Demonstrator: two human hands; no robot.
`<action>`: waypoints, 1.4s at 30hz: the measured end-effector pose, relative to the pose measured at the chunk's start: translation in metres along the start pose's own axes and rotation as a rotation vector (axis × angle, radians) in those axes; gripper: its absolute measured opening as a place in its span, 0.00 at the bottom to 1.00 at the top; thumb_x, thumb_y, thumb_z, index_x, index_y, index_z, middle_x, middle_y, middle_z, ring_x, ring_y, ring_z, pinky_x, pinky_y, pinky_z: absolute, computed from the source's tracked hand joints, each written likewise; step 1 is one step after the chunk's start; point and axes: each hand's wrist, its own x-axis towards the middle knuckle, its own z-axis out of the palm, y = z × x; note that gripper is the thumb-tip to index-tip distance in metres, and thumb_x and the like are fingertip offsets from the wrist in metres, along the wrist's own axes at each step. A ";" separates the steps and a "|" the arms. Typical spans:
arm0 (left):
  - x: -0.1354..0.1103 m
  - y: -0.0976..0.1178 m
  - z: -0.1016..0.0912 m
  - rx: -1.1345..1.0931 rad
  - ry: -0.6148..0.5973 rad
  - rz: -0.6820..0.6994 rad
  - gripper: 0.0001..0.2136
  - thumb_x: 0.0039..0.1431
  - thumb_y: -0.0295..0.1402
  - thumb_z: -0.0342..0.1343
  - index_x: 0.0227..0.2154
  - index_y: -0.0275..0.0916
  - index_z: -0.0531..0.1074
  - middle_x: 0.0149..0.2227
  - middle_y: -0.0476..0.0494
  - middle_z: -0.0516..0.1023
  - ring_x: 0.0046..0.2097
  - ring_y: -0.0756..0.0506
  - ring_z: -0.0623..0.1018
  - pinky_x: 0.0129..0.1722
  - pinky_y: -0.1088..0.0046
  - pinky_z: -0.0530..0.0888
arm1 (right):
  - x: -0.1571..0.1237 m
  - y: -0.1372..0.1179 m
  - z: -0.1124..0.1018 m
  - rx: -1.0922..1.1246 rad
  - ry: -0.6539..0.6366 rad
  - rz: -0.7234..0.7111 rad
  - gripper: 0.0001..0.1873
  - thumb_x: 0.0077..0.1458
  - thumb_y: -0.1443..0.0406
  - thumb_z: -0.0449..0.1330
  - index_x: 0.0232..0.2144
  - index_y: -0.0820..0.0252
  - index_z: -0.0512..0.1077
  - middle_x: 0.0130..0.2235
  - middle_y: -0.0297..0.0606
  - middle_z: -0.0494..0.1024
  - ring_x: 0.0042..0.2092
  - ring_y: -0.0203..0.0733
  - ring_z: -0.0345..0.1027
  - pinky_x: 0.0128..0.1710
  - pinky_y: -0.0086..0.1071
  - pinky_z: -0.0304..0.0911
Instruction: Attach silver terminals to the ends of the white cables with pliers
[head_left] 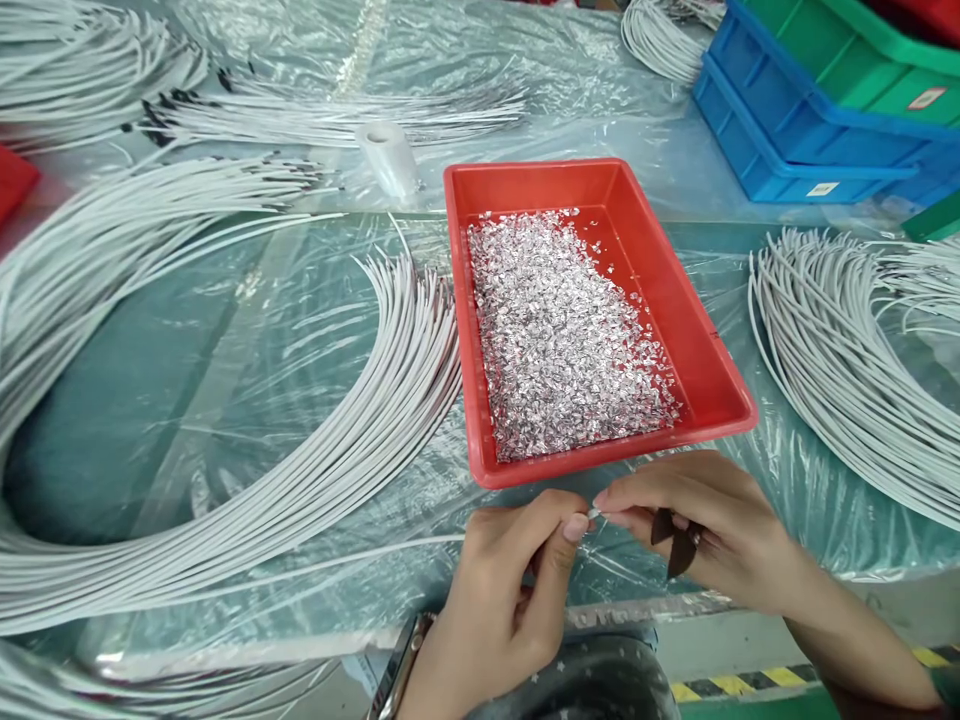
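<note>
My left hand [502, 580] and my right hand [697, 525] meet just in front of a red tray [697, 330], fingertips pinched together on a thin white cable end [420, 543] with a bit of silver foil at its tip. The cable runs off to the left from my left fingers. A small dark tool [679, 540] is tucked under my right fingers. The tray holds a heap of small silver foil scraps [559, 330]. A large curved bundle of white cables [337, 450] lies left of the tray.
More white cable bundles lie at the right [847, 370], far left [97, 250] and back [315, 115]. A roll of clear tape [386, 155] stands behind the tray. Stacked blue and green crates [810, 110] sit back right. Clear plastic sheeting covers the table.
</note>
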 end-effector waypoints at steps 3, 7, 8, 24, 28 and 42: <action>0.000 -0.002 0.002 0.003 -0.012 0.017 0.06 0.63 0.24 0.46 0.31 0.39 0.64 0.19 0.56 0.58 0.18 0.54 0.57 0.19 0.76 0.57 | 0.000 -0.002 -0.003 0.006 -0.050 0.076 0.14 0.58 0.77 0.56 0.43 0.56 0.68 0.32 0.30 0.72 0.30 0.32 0.65 0.31 0.27 0.59; -0.001 -0.005 0.004 0.101 -0.010 0.096 0.06 0.61 0.22 0.47 0.34 0.37 0.66 0.23 0.53 0.67 0.20 0.53 0.61 0.21 0.76 0.59 | 0.000 -0.004 -0.007 0.082 -0.096 0.181 0.11 0.59 0.75 0.55 0.42 0.55 0.68 0.31 0.28 0.71 0.29 0.30 0.63 0.30 0.25 0.57; -0.002 -0.005 0.004 0.141 -0.007 0.125 0.06 0.61 0.22 0.47 0.36 0.37 0.66 0.24 0.52 0.69 0.20 0.53 0.62 0.21 0.76 0.59 | 0.000 -0.003 -0.007 0.099 -0.101 0.200 0.10 0.59 0.74 0.56 0.41 0.55 0.68 0.31 0.28 0.71 0.29 0.30 0.62 0.29 0.24 0.57; 0.006 -0.012 0.007 0.580 -0.071 0.354 0.09 0.63 0.20 0.42 0.37 0.33 0.67 0.25 0.46 0.75 0.22 0.48 0.72 0.18 0.73 0.63 | 0.001 -0.001 -0.010 0.097 -0.169 0.390 0.03 0.62 0.69 0.53 0.38 0.57 0.66 0.33 0.31 0.71 0.31 0.34 0.63 0.28 0.26 0.58; 0.007 -0.012 0.009 0.584 -0.084 0.351 0.09 0.65 0.22 0.43 0.36 0.33 0.68 0.22 0.49 0.71 0.21 0.49 0.68 0.18 0.72 0.60 | 0.000 0.000 -0.010 0.091 -0.172 0.420 0.02 0.63 0.68 0.53 0.37 0.57 0.66 0.32 0.31 0.70 0.31 0.34 0.61 0.27 0.25 0.56; 0.003 -0.015 0.006 0.447 -0.172 0.329 0.09 0.65 0.21 0.44 0.40 0.29 0.69 0.33 0.40 0.75 0.31 0.46 0.73 0.27 0.70 0.69 | 0.002 0.002 -0.009 0.097 -0.199 0.430 0.04 0.59 0.71 0.53 0.32 0.59 0.63 0.27 0.28 0.65 0.26 0.32 0.54 0.25 0.27 0.48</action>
